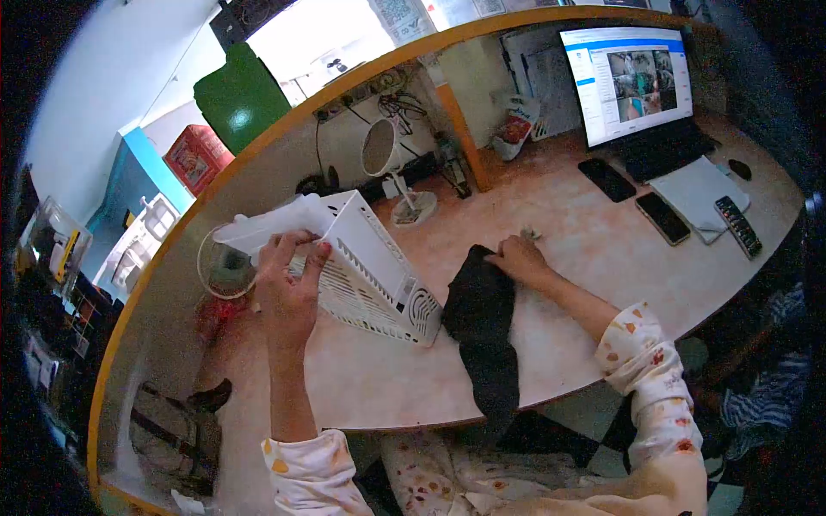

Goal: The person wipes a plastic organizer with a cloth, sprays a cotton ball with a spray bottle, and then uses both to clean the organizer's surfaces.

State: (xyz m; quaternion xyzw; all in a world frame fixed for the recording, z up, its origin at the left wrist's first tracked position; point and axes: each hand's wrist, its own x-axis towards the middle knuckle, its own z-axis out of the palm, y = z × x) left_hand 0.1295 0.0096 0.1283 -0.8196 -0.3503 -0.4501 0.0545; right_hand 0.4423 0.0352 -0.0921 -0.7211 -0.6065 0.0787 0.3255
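On the left of the desk, my left hand is closed at the upper edge of a white slotted plastic casing, thumb on the near side. Thin white plastic sheeting bunches beside my fingers at the casing's top. The casing stands tilted on the desk. My right hand pinches the top corner of a black cloth. That cloth lies on the desk just right of the casing, and its lower end hangs over the front edge.
Behind the casing stands a small white round-headed device on a base. Toward the back right are a laptop, two phones, papers and a remote control. A wooden-edged partition curves around the desk.
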